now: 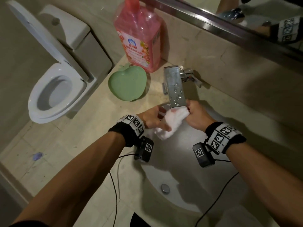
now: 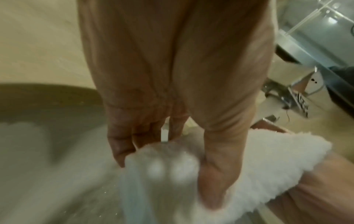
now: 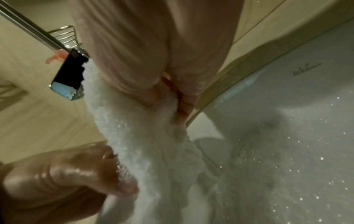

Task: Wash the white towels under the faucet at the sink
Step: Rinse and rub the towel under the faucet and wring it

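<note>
Head view: I am looking down at a washbasin, both wrists banded with marker cuffs, at the centre of the frame.
Left hand (image 1: 153, 117): it grips one end of the white towel (image 1: 170, 123), thumb laid flat over the cloth and the other fingers curled beneath, as the left wrist view shows.
Right hand (image 1: 196, 114): it pinches the other end of the towel, fingers folded round a bunched fold directly below the spout.
Towel: stretched between my two hands just under the faucet (image 1: 176, 86), above the upper part of the sink (image 1: 221, 190); it looks fluffy and wet, with droplets glinting on it in the right wrist view.
Water: droplets bead the spout and speckle the basin; I cannot tell whether a stream is running.
Step in hand: by my reading, the rinsing and rubbing of this towel under the spout, well short of finished; only one towel is in view.
Next move: I judge it calls for working the two ends against each other while keeping the cloth under the spout, then squeezing it out over the basin.
Surroundings: a green heart-shaped dish (image 1: 127, 86) and a pink detergent bottle (image 1: 139, 35) stand at upper centre, a toilet (image 1: 57, 89) at left, a drain plug (image 1: 165, 188) in the lower basin.
</note>
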